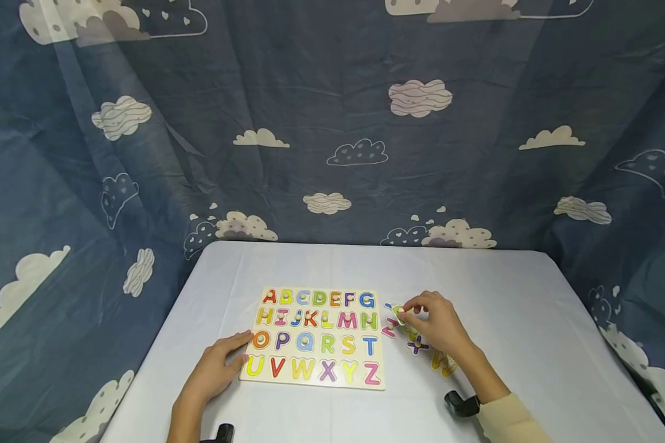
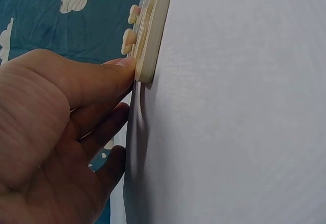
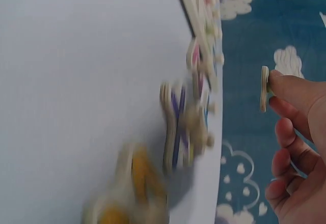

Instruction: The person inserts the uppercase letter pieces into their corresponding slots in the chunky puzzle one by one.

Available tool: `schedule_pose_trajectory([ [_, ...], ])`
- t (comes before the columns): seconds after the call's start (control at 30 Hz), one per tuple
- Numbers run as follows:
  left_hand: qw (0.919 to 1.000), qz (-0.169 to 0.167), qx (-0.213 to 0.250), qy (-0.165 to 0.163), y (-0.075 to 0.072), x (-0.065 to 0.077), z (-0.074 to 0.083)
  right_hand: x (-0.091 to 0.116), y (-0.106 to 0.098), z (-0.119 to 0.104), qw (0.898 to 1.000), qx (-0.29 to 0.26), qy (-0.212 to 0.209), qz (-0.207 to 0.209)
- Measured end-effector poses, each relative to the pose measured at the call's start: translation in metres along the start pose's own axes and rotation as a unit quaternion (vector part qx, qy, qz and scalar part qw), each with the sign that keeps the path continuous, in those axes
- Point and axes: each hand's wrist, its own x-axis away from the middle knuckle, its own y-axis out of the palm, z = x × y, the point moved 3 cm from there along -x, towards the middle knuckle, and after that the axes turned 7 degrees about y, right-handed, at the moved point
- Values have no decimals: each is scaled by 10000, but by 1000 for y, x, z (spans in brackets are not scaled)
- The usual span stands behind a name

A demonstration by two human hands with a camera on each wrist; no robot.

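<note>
A small greenish letter piece is pinched between the thumb and forefinger of the right hand and is held above the table, just beside the right edge of the alphabet board; which letter it is cannot be told, since it is partly hidden by the fingers and seen edge-on from the right wrist. The left edge of the board is touched by the left hand, whose fingers are relaxed and not clenched. Rows from A to Z are shown on the board, and knobs can be seen on many of the upper letters. To its right, near the right hand, a pink piece, a purple X-shaped piece and an orange-yellow piece are scattered, the last being blurred in the right wrist view. The table is covered in white and is backed by a dark blue curtain patterned with clouds
</note>
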Motion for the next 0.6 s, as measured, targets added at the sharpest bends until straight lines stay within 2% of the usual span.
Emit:
schedule_pose_trajectory([
  [0.3, 10000, 14, -28, 25, 0, 1, 1, 1, 30, -39, 9987, -353, -348, -80],
  [0.6, 9999, 44, 53, 78, 0, 1, 2, 7, 57, -68, 9975, -510, -436, -238],
])
